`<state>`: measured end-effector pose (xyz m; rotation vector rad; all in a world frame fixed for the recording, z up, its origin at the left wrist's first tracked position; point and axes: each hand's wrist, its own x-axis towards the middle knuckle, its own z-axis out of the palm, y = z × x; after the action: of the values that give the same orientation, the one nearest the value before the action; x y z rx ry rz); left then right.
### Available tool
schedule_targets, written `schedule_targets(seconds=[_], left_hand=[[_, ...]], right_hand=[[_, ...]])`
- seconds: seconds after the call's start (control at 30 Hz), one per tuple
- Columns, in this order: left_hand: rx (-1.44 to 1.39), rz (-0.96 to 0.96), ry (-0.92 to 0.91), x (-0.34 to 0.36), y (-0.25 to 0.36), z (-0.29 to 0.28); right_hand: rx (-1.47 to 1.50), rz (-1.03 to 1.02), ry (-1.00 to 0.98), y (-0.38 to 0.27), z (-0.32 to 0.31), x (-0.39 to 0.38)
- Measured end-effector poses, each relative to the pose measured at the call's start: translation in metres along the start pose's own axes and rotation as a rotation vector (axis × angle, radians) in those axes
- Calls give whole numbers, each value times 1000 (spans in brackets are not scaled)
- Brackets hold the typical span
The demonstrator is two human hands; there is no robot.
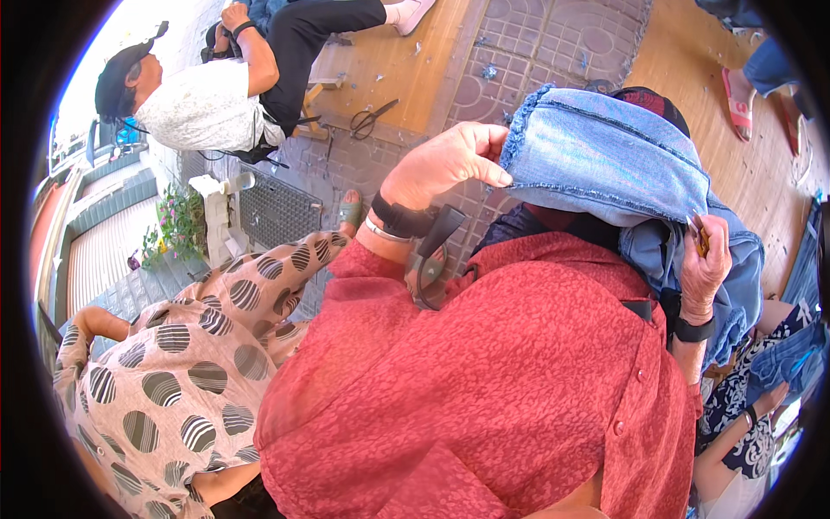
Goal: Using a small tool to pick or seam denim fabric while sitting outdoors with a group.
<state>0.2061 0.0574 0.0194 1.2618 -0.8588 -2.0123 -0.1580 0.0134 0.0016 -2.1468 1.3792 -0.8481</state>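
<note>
Across my lap lies a pair of light blue jeans [605, 151], one leg stretched sideways with its frayed hem at the left. My left hand [445, 164] pinches that hem between thumb and fingers. At the other end of the stretched leg, my right hand [709, 264] is closed around small brass-coloured thread snips [700, 235], their pale tips against the lower seam. Whether the snips' blades are apart is too small to tell. More bunched denim hangs down beside my right wrist.
Black-handled scissors [367, 121] lie on a wooden board [406, 65] ahead, among blue scraps. A person in a white top [203, 99] sits at the far left, another in spotted clothing [186, 381] close on my left. At the right, another person's hand [769, 398] touches denim.
</note>
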Motion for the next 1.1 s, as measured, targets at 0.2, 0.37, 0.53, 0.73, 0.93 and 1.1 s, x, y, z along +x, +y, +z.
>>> schedule_targets(seconds=[0.2,0.37,0.53,0.73,0.93,1.1], left_hand=[[259,-101,-39,0,-15,-4],[353,-12,5,1,-18,-1],[198,-272,120,-7,-3,8],[-20,-36,196,-1,-29,13],[-42,-158,263,3,-25,17],[25,-38,171,2,-28,13]], right_hand=[[44,-14,17,-2,2,2],[49,2,9,-1,3,1],[72,20,11,2,4,-2],[116,34,36,-2,5,-1],[78,12,42,-3,3,-3],[81,-11,56,-4,2,-4]])
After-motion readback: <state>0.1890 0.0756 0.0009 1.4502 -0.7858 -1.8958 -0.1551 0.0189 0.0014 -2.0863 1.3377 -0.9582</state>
